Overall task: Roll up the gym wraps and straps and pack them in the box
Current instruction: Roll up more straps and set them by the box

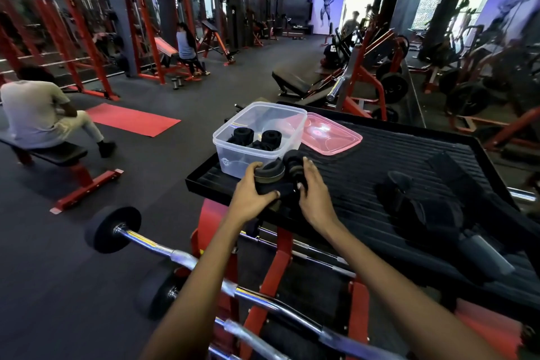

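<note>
On the ribbed black tabletop (380, 155) in the gym, your left hand (251, 193) and right hand (314, 196) both grip a half-rolled black wrap (270, 174) just beside the clear box (248, 155), which already holds rolled wraps (257, 137).

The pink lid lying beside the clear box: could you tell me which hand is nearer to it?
Right. The right hand sits just below the pink lid, gripping the rolled strap. The left hand is farther left, in front of the clear box.
</note>
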The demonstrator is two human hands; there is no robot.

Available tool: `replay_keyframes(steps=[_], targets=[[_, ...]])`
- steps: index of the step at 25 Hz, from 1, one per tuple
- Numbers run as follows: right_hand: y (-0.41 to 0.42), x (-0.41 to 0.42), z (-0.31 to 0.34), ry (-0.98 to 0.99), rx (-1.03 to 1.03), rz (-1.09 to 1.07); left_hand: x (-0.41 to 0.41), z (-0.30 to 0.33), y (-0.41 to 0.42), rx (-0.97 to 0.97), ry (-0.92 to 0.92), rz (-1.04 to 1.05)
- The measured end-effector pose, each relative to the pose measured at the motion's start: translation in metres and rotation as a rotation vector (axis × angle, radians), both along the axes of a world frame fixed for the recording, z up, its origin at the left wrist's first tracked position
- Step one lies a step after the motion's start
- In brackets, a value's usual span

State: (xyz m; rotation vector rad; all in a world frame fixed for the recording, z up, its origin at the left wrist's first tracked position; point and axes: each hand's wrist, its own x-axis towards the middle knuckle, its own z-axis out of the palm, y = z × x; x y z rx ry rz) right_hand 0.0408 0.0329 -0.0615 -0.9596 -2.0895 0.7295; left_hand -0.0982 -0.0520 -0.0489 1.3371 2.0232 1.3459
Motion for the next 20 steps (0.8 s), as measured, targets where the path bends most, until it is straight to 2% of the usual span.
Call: replay_keyframes(steps=[3, 8, 13, 19, 20], targets=[[0.005, 0.008, 0.002, -0.027, -0.034, 0.049, 0.002, -0.003, -0.001, -0.021, 0.002, 0.028], [-0.002, 0.023, 0.007, 0.052, -0.166, -0.086, 0.016, 0.000, -0.001, 0.014, 0.085, 0.085], [-0.015, 0.045, 0.003, -0.114, -0.087, -0.075, 0.040, -0.007, 0.002, 0.100, 0.125, 0.221], [-0.007, 0.058, 0.006, 0.254, -0.443, 0.034, 0.046, -0.001, 0.001, 0.035, 0.139, 0.332], [-0.007, 0.059, 0.007, 0.258, -0.479, 0.059, 0.047, -0.001, 0.000, 0.040, 0.124, 0.346]])
